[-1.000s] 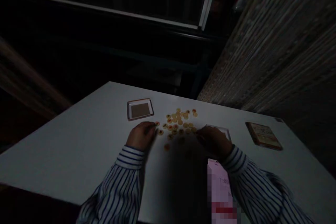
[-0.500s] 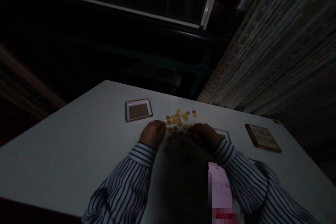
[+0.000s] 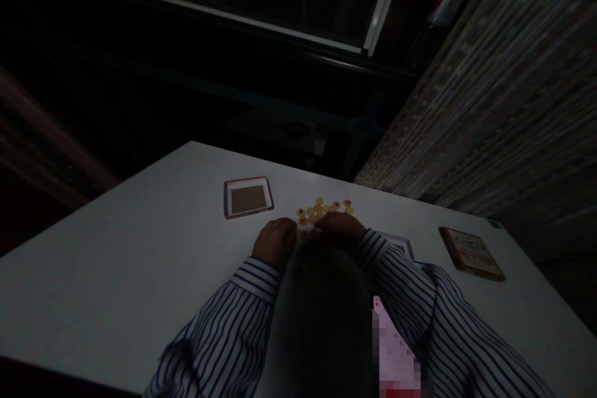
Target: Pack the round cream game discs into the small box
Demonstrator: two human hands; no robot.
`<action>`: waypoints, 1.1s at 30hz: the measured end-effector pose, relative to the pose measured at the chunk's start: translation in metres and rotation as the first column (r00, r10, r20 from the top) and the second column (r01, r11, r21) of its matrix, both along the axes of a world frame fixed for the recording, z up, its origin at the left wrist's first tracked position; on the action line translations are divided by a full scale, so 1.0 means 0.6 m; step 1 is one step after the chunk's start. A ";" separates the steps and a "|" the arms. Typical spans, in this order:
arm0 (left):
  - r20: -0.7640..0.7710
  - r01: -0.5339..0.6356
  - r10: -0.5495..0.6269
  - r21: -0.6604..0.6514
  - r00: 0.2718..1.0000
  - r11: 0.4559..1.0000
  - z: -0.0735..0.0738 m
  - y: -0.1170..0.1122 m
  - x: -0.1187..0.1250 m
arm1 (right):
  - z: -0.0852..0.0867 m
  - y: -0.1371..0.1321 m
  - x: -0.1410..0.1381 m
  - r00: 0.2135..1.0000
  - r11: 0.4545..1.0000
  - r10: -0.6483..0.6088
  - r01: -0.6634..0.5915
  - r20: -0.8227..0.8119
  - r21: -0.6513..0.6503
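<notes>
Discs (image 3: 319,211), small and round, lie in a loose cluster toward the far side of the white table (image 3: 140,249), some marked in red or black, others plain. The left hand (image 3: 276,241) is at the cluster's left edge, fingers curled; the right hand (image 3: 341,227) is low across its near right part, hiding some discs. Deep shadow covers the fingertips, so I cannot tell how far either grip is parted or whether it has hold of a disc. The discs look light, stiff and hard to break, probably smooth enough to skid; the edge seems the best hold, between thumb and fingertip, while the flat faces would suit pressing and sliding. A shallow tray (image 3: 248,198) lies beyond the left hand; a second tray (image 3: 405,242) is partly hidden by the striped right sleeve (image 3: 405,298).
</notes>
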State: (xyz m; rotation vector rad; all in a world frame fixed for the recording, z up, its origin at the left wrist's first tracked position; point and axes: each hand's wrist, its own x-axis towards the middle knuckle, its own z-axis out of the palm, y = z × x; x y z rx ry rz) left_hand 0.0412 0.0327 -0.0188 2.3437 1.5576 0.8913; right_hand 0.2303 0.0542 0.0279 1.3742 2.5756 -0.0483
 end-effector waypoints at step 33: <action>0.048 -0.036 0.038 -0.034 0.998 0.999 0.008 -0.004 0.005 | 0.001 0.021 -0.010 0.997 0.996 0.079 -0.079 0.000 0.040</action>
